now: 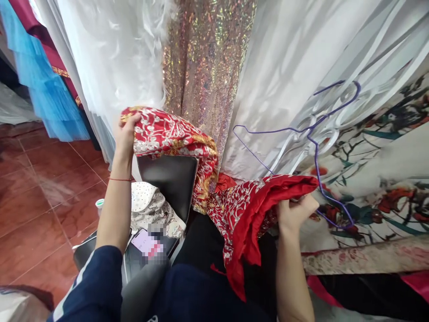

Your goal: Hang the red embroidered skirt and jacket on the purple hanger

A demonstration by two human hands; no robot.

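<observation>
A red garment (174, 134) with silver and gold embroidery is stretched between my two hands above my lap. My left hand (125, 132) is closed on its upper left end, beside a black chair back. On the right, my right hand (296, 210) is closed around the other part, where plain red lining folds outward. A purple wire hanger (311, 129) stands just beyond my right hand, its lower bar partly hidden behind the cloth and hand. Whether that hand also grips the hanger I cannot tell. The garment's middle sags near my knees.
On a black chair (167, 179) lie a dotted white cloth (147, 201) and a lit phone (147, 243). Behind hang a sequined dress (208, 53), white gowns (114, 49) and a blue tulle skirt (50, 89). Flower-printed fabric (385, 201) is at right. Red tiles (33, 201) cover the floor.
</observation>
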